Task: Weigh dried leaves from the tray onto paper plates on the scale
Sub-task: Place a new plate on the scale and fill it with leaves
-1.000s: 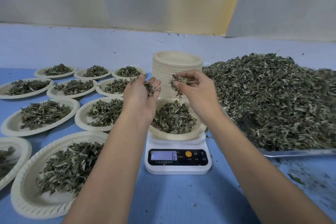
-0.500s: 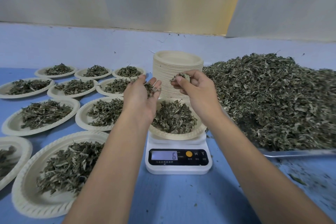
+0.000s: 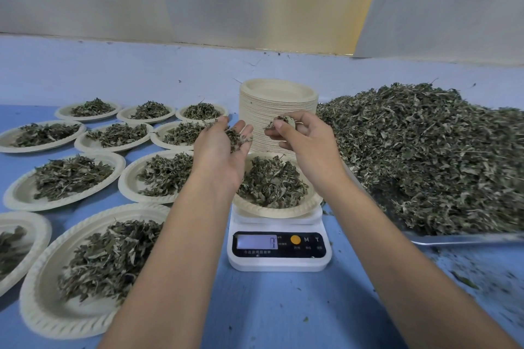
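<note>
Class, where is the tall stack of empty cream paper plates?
Head view, centre: the plate stack stands behind the white digital scale, left of the metal tray of dried leaves.

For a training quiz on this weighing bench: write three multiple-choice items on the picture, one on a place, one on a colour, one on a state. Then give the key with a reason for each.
1. The stack of empty plates stands:
A) on the tray
B) right behind the scale
C) left of the filled plates

2. The scale's round button is:
A) green
B) blue
C) orange

3. The right hand:
A) pinches a tuft of dried leaves
B) lies flat on the table
C) grips the tray's edge

Key:
1 B, the stack rises just beyond the scale and the loaded plate on it.
2 C, it is plainly orange.
3 A, the tuft is nipped in the hand, above the loaded plate.
</note>
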Available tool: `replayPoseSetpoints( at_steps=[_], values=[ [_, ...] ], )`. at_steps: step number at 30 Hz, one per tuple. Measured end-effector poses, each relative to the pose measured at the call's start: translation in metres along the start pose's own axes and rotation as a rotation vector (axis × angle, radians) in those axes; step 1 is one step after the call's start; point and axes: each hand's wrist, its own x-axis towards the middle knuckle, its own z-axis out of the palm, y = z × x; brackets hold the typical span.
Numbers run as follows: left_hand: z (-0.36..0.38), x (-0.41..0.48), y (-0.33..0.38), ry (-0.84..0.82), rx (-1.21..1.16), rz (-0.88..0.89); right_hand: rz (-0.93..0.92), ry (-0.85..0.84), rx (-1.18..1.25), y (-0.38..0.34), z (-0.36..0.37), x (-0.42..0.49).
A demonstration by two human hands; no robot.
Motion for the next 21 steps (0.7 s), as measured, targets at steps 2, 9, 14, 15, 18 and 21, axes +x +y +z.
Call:
replayPoseSetpoints(
  at_steps=[2, 9, 14, 15, 18, 21],
  values=[
    [-0.0003, 0.0001, 0.0002, 0.001, 0.004, 0.002, 0.000, -0.001, -0.026, 0.0009, -0.0004, 0.0002],
    [-0.0009, -0.0002, 0.0003, -0.003, 0.007, -0.013, 0.004, -0.001, -0.139, 0.0035, -0.0016, 0.0002],
    [-0.0021, 0.0006, 0.0004, -0.003, 0.002, -0.023, 0.015, 0.005, -0.139, 0.0025, -0.0004, -0.0005],
    [-0.0022, 0.0004, 0.0007, -0.004, -0.002, -0.025, 0.017, 0.006, -0.129, 0.0023, -0.0001, -0.0002],
    [-0.0011, -0.0003, 0.0010, -0.004, -0.002, -0.026, 0.028, 0.002, -0.150, 0.0024, 0.0000, 0.0004],
    [0.0013, -0.0021, -0.0009, -0.011, -0.001, -0.028, 0.044, 0.007, -0.122, 0.0025, 0.0006, 0.0000]
  ],
)
